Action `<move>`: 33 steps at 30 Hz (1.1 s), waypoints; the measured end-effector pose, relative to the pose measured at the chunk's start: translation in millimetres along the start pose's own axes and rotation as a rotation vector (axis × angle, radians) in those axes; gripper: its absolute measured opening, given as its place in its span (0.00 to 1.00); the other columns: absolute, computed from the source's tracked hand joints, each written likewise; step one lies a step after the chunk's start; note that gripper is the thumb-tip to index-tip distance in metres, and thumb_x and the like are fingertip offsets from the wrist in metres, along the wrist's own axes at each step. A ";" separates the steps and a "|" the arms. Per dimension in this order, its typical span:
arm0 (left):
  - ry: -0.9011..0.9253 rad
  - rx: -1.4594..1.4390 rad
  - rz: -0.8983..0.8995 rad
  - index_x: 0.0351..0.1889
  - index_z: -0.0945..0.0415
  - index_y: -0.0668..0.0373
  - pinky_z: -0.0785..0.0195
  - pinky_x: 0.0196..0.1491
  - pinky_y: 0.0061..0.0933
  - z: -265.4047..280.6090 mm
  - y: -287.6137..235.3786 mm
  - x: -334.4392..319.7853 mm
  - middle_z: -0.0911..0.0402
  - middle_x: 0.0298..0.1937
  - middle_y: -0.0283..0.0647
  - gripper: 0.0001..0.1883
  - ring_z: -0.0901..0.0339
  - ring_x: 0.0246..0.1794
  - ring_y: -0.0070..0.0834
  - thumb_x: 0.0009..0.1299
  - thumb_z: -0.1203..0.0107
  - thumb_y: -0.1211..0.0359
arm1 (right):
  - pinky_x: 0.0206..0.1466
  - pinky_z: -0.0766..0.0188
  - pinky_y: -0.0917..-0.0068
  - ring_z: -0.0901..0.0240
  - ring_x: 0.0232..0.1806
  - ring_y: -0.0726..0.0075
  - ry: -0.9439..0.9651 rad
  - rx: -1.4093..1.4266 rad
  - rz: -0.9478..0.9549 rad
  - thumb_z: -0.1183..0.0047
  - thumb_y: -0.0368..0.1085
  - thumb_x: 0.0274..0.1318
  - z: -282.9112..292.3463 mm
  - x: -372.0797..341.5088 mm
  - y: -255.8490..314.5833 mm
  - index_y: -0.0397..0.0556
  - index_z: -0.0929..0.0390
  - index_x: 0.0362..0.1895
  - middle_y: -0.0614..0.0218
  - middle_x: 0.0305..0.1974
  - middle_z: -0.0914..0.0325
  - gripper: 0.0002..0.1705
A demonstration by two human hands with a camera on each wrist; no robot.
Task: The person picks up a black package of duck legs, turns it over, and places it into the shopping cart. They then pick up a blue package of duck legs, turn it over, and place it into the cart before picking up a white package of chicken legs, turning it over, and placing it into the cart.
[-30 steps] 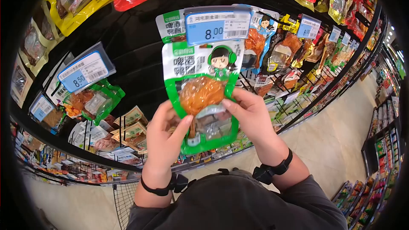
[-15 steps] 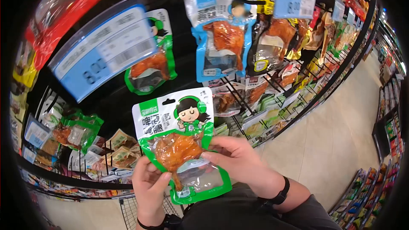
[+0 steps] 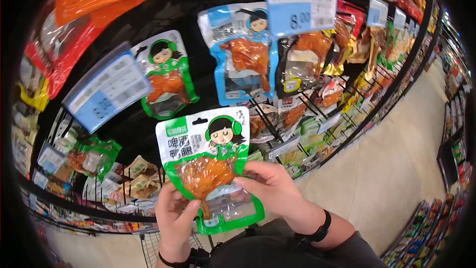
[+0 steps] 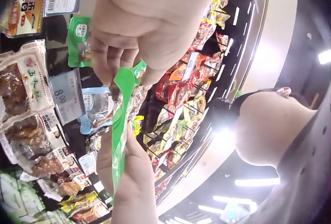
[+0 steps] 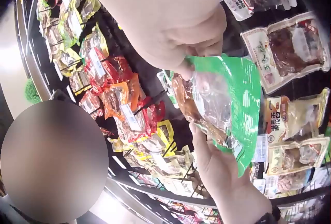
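Both hands hold a packaged duck leg [image 3: 208, 171] in front of the body, printed side up, with a white top, a green border and a cartoon figure in headphones. At its lower left edge, my left hand [image 3: 173, 218] pinches the pack, thumb on the front and fingers behind. My right hand [image 3: 272, 188] pinches the opposite edge in the same way. The left wrist view shows the pack's green border [image 4: 120, 125] edge-on between the hands. From the right wrist, the pack's clear window [image 5: 212, 97] shows the brown meat.
A matching green pack [image 3: 168, 82] hangs on the dark rack behind, next to a blue-bordered pack [image 3: 245, 59]. Price tags [image 3: 106, 89] stick out from the hooks. More packs fill the rack on both sides. A wire cart [image 3: 151, 245] stands below left, and pale floor [image 3: 347, 183] runs along the right.
The pack has come down and back from the rack toward the body, still in both hands. The head view has turned, bringing the hanging packs into sight. Over the last half second the hands barely moved.
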State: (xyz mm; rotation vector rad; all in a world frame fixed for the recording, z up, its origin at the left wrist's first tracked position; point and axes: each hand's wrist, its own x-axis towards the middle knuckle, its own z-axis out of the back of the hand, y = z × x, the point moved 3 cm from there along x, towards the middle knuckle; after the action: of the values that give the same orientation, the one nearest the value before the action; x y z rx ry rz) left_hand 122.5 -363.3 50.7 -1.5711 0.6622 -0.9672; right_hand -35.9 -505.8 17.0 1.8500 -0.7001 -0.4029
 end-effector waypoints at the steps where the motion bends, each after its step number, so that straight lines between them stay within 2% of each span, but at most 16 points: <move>1: -0.024 0.004 -0.004 0.60 0.36 0.69 0.31 0.55 0.28 1.3 -1.5 0.5 0.20 0.52 0.46 0.25 0.22 0.51 0.30 0.65 0.43 0.80 | 0.41 0.22 0.77 0.21 0.38 0.75 0.024 -0.001 -0.007 0.47 0.27 0.64 -4.9 1.8 5.1 0.37 0.24 0.52 0.65 0.43 0.19 0.13; 3: -0.090 0.003 -0.086 0.61 0.35 0.69 0.31 0.54 0.28 5.9 -5.1 4.4 0.20 0.52 0.45 0.25 0.22 0.51 0.29 0.65 0.43 0.81 | 0.38 0.23 0.80 0.21 0.36 0.78 0.015 -0.073 0.097 0.47 0.29 0.64 -15.1 10.5 24.4 0.38 0.24 0.50 0.67 0.40 0.20 0.12; 5: -0.118 0.035 -0.163 0.62 0.34 0.69 0.31 0.53 0.27 10.0 -13.4 9.3 0.20 0.52 0.43 0.25 0.22 0.50 0.27 0.66 0.43 0.80 | 0.38 0.23 0.80 0.22 0.37 0.78 0.064 -0.048 0.120 0.47 0.29 0.65 -22.2 24.8 33.8 0.37 0.24 0.50 0.67 0.41 0.20 0.12; 7: -0.137 0.064 -0.205 0.62 0.34 0.69 0.32 0.52 0.25 13.3 -20.8 14.2 0.20 0.51 0.42 0.24 0.22 0.48 0.25 0.67 0.43 0.79 | 0.39 0.23 0.80 0.22 0.37 0.79 0.073 -0.201 0.225 0.47 0.29 0.65 -27.0 34.8 40.4 0.38 0.23 0.51 0.67 0.41 0.20 0.12; 11: -0.203 0.106 -0.298 0.64 0.35 0.68 0.33 0.50 0.24 12.9 -33.5 22.0 0.20 0.50 0.41 0.25 0.23 0.48 0.24 0.69 0.43 0.77 | 0.40 0.24 0.80 0.22 0.37 0.79 0.082 -0.098 0.233 0.47 0.28 0.64 -40.7 47.4 54.6 0.38 0.23 0.51 0.68 0.41 0.20 0.13; 13: -0.200 0.145 -0.320 0.64 0.36 0.69 0.32 0.52 0.26 11.8 -37.9 25.6 0.21 0.52 0.43 0.25 0.23 0.49 0.26 0.70 0.44 0.75 | 0.39 0.23 0.79 0.22 0.37 0.79 0.083 -0.077 0.247 0.47 0.29 0.64 -43.9 52.7 58.2 0.37 0.23 0.50 0.67 0.41 0.20 0.12; 16: -0.221 0.191 -0.387 0.66 0.39 0.71 0.33 0.60 0.34 5.2 -43.8 32.8 0.24 0.58 0.48 0.25 0.24 0.55 0.33 0.74 0.49 0.71 | 0.36 0.23 0.79 0.21 0.35 0.77 0.088 -0.164 0.359 0.44 0.29 0.62 -45.9 60.6 65.0 0.35 0.23 0.48 0.62 0.39 0.20 0.12; 19: -0.275 0.238 -0.407 0.67 0.41 0.69 0.35 0.59 0.31 -0.1 -43.8 44.7 0.25 0.59 0.47 0.25 0.27 0.59 0.32 0.75 0.49 0.71 | 0.35 0.23 0.78 0.21 0.33 0.76 0.070 -0.141 0.395 0.44 0.29 0.61 -42.5 71.2 69.6 0.36 0.23 0.48 0.60 0.38 0.19 0.13; 20: -0.275 0.236 -0.396 0.68 0.41 0.69 0.35 0.60 0.33 -0.3 -41.2 47.8 0.27 0.61 0.48 0.24 0.28 0.60 0.33 0.76 0.51 0.71 | 0.33 0.25 0.79 0.21 0.31 0.76 0.060 -0.062 0.338 0.43 0.30 0.61 -40.6 75.1 69.1 0.37 0.23 0.48 0.61 0.36 0.18 0.13; 24: -0.339 0.309 -0.383 0.68 0.41 0.69 0.34 0.59 0.32 -7.1 -36.2 55.2 0.26 0.60 0.47 0.24 0.27 0.59 0.31 0.76 0.51 0.71 | 0.31 0.27 0.78 0.22 0.30 0.77 0.080 -0.049 0.306 0.41 0.31 0.60 -29.7 87.4 70.1 0.38 0.22 0.48 0.60 0.33 0.18 0.14; 26: -0.356 0.263 -0.381 0.67 0.41 0.69 0.34 0.58 0.31 -10.8 -34.8 58.0 0.25 0.58 0.46 0.23 0.27 0.57 0.29 0.76 0.52 0.70 | 0.30 0.29 0.76 0.23 0.28 0.77 0.078 -0.185 0.394 0.40 0.32 0.58 -26.4 91.0 75.2 0.38 0.21 0.47 0.58 0.31 0.18 0.14; 29: -0.406 0.300 -0.357 0.67 0.41 0.69 0.34 0.57 0.31 -13.6 -32.7 55.9 0.25 0.57 0.45 0.23 0.26 0.56 0.28 0.77 0.53 0.70 | 0.31 0.28 0.74 0.23 0.26 0.74 0.086 -0.273 0.376 0.40 0.32 0.57 -23.1 88.1 86.2 0.38 0.21 0.45 0.54 0.32 0.19 0.14; 31: -0.416 0.320 -0.395 0.68 0.41 0.69 0.35 0.58 0.31 -16.3 -32.0 55.6 0.25 0.57 0.45 0.23 0.27 0.57 0.29 0.77 0.54 0.71 | 0.31 0.28 0.74 0.23 0.26 0.71 0.104 -0.221 0.436 0.40 0.32 0.57 -21.4 91.5 82.5 0.38 0.21 0.45 0.53 0.33 0.18 0.13; 33: -0.410 0.326 -0.404 0.68 0.43 0.70 0.36 0.60 0.32 -18.4 -31.7 51.8 0.26 0.58 0.46 0.23 0.27 0.58 0.31 0.77 0.55 0.72 | 0.36 0.21 0.81 0.22 0.34 0.81 0.213 -0.268 0.387 0.42 0.28 0.60 -19.7 90.7 84.7 0.36 0.22 0.49 0.66 0.36 0.19 0.14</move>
State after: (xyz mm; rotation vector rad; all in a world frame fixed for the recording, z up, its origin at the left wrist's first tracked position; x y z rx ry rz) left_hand 130.4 -408.7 94.4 -1.5681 -0.1027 -0.9448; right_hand 22.0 -571.2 107.3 1.4387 -0.7942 -0.0416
